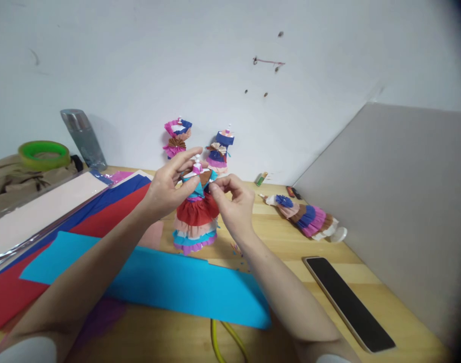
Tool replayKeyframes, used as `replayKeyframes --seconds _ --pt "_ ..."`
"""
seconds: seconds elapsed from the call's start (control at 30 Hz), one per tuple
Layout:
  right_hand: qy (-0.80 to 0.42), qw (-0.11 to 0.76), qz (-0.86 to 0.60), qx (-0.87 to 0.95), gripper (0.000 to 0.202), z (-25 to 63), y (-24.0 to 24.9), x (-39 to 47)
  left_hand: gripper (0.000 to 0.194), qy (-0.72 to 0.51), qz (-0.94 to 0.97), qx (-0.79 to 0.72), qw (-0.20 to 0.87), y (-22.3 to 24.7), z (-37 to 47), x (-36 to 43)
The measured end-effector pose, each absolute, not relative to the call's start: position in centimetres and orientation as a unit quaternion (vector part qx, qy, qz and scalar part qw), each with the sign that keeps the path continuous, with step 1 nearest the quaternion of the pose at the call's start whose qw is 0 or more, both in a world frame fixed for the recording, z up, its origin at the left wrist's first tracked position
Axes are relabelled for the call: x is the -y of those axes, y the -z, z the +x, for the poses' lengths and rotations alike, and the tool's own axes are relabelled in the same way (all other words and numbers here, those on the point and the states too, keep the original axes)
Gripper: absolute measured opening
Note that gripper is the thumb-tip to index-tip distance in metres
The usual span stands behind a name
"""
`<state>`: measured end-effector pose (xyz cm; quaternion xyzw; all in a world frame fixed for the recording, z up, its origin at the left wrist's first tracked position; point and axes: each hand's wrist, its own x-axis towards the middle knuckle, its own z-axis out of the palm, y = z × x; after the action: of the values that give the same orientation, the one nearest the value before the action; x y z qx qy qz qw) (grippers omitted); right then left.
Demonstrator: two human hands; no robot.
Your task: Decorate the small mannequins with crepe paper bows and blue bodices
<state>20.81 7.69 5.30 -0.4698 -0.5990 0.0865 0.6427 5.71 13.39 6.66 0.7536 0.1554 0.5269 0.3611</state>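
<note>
A small mannequin [196,217] stands upright on the table in a layered crepe paper dress, with a red ruffle over pink, white, blue and purple tiers. Its bodice is blue and brown paper below a white neck knob. My left hand [173,179] curves around the bodice from the left, thumb in front and fingers reaching behind the neck. On the other side, my right hand [234,201] pinches the bodice's right edge between thumb and forefinger. What lies between those fingertips is mostly hidden. A sheet of blue crepe paper [170,282] lies under my forearms.
Two dressed mannequins [219,151] stand by the wall; another [306,217] lies at right. A phone [347,302] is at front right. Folded red paper [113,212], a green tape roll [44,154] and a bottle [84,138] are left. Yellow handles [215,338] show in front.
</note>
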Motion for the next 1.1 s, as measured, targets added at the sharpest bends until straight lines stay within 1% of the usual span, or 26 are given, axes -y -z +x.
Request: replayKeyframes --seconds 0.13,0.33,0.43,0.53,0.67,0.73,0.83,0.93,1.0,1.1 --pt "-0.135 0.653 -0.475 0.574 0.029 20.7 -5.5 -8.3 0.052 -0.527 0.762 -0.14 0.35 -6.6 5.8 -13.3" --pt "-0.155 0.668 -0.468 0.558 0.024 20.6 -5.5 -8.5 0.051 -0.527 0.764 -0.121 0.351 -6.7 5.8 -13.0" --pt "-0.173 0.672 -0.451 0.562 0.024 20.8 -5.5 -8.2 0.055 -0.501 0.779 -0.114 0.36 -6.8 5.6 -13.0" --pt "-0.177 0.664 -0.443 0.576 0.027 21.0 -5.4 -8.0 0.064 -0.465 0.804 -0.102 0.355 -6.9 5.0 -13.1" --pt "-0.155 0.647 -0.448 0.597 0.027 21.4 -4.9 -7.5 0.08 -0.411 0.843 -0.09 0.335 -7.3 4.1 -13.3" --pt "-0.142 0.636 -0.452 0.609 0.023 21.5 -4.6 -7.1 0.084 -0.393 0.856 -0.098 0.321 -7.6 3.9 -13.3" --pt "-0.096 0.612 -0.457 0.638 0.016 21.6 -4.3 -6.4 0.08 -0.411 0.855 -0.134 0.286 -7.8 4.0 -13.0" --pt "-0.016 0.587 -0.463 0.664 0.011 21.4 -4.3 -6.0 0.073 -0.447 0.838 -0.154 0.271 -7.6 4.6 -12.8" --pt "0.024 0.574 -0.467 0.672 0.015 21.3 -4.3 -6.2 0.07 -0.465 0.829 -0.156 0.268 -7.5 5.0 -12.7" --pt "0.029 0.567 -0.464 0.68 0.021 21.1 -4.1 -6.5 0.067 -0.479 0.82 -0.16 0.269 -7.5 5.3 -12.5"
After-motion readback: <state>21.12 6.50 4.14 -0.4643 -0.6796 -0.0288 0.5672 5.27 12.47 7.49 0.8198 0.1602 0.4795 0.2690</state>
